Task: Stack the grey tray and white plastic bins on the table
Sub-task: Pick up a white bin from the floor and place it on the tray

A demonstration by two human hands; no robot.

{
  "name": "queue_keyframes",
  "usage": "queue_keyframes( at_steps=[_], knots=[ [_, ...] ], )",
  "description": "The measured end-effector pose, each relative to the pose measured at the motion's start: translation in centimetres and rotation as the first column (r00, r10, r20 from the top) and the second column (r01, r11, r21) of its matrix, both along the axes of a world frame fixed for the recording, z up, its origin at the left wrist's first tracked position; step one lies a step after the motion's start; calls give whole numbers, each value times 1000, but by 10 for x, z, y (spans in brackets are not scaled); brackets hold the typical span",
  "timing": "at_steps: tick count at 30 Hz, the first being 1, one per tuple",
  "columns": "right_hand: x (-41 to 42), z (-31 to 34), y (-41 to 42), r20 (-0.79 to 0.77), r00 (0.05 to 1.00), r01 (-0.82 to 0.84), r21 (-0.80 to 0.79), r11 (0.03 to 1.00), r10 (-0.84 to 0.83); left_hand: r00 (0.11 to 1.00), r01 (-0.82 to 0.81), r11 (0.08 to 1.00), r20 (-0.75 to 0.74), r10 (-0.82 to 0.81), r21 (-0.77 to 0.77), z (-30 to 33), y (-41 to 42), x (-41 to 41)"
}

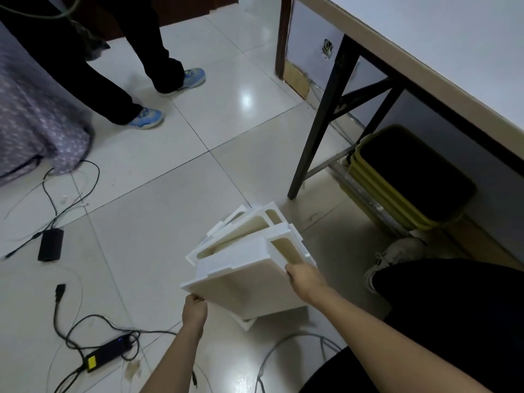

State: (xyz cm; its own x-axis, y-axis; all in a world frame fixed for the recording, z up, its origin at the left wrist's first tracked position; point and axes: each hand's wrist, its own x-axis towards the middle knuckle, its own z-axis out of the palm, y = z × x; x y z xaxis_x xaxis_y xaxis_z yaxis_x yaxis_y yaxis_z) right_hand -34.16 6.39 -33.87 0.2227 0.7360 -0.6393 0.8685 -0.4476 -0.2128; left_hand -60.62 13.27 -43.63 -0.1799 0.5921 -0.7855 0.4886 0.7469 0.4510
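Pale glossy floor tiles [158,211] fill most of what we see, strewn with thin cables, a black power adapter [51,244] at the left and a second adapter with a yellow label [109,353] lower down. Along the right runs the white table [442,61] on its black folding legs [320,123], and under it stands a stack of yellow-green crates [408,180] with a dark inside.

Low in the middle we hold a cluster of white plastic bins [249,268] above the floor, well short of the table top and tipped so that their open sides face away from us. Several appear nested or leaning against one another — we cannot count them with any certainty, as the rims overlap.

Our left hand [195,307] grips the near lower corner of the front bin, fingers curled round its edge. Our right hand [303,275] pinches the right-hand rim of the same bin, thumb on the outer face and fingers tucked behind — how far they reach inside is hidden from us.

At the upper left stands another person in dark trousers and blue trainers [147,117], beside a patterned lilac cloth [37,123]. By our right knee a pale shoe [397,256] shows against the floor.
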Motion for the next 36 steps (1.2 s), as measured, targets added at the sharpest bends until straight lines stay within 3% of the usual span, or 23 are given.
queue_keyframes(
  at_steps=[5,11,17,23,27,32,36],
  knots=[
    [2,7,0,-6,1000,21,-15,1000,-21,997,-69,993,-38,73,99,34,-10,15],
    [16,32,3,13,1000,25,10,1000,-25,982,-63,910,-136,129,409,63,-22,24],
    [45,89,19,-88,996,41,132,990,-30,978,-52,712,-110,180,700,105,-14,43],
    [84,157,41,-193,974,173,298,939,-118,997,12,540,-52,58,842,174,33,75],
    [112,216,48,-303,943,272,452,849,-141,999,29,354,-43,30,935,249,59,111],
    [146,303,49,-443,885,399,569,719,-141,993,19,170,1,-119,985,348,96,150],
    [176,366,36,-578,800,554,611,565,-159,976,93,-22,-95,-194,995,427,122,189]
  ],
)
